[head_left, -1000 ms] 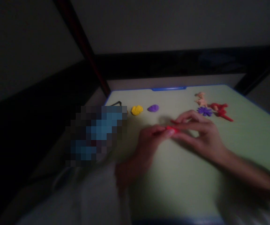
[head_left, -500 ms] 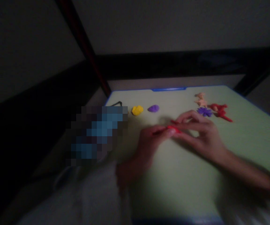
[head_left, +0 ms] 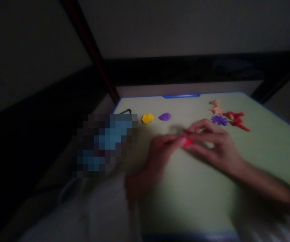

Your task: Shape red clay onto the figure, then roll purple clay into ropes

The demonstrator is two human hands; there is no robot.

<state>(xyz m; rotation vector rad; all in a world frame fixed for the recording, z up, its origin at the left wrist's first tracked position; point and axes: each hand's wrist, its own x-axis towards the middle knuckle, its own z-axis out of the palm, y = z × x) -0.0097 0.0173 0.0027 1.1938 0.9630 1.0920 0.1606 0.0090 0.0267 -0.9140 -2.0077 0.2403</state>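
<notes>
A small piece of red modelling clay (head_left: pixel 186 142) is pinched between my two hands above the table. My left hand (head_left: pixel 161 149) has its thumb pressed on the clay, fingers closed round it. From the other side, my right hand (head_left: pixel 218 144) grips the same piece between thumb and fingers. A bit of red also shows at the right fingertips; its full shape is hidden. Beyond the right hand lie a purple flower-shaped piece (head_left: pixel 220 120) and a branching red clay figure (head_left: pixel 237 119). A purple lump (head_left: pixel 165 116) and a yellow lump (head_left: pixel 147 118) rest beyond the left hand.
Peach-coloured clay pieces (head_left: pixel 216 110) lie near the far right of the pale green table (head_left: pixel 192 205), which has a blue edge. At the left, a blurred-out bluish area (head_left: pixel 112 137) covers part of the table's side. The room is dim.
My left thumb has shifted slightly on the red clay, and more of the clay's red surface shows beside it. Both hands stay in nearly the same place; the pieces on the table have not moved.
</notes>
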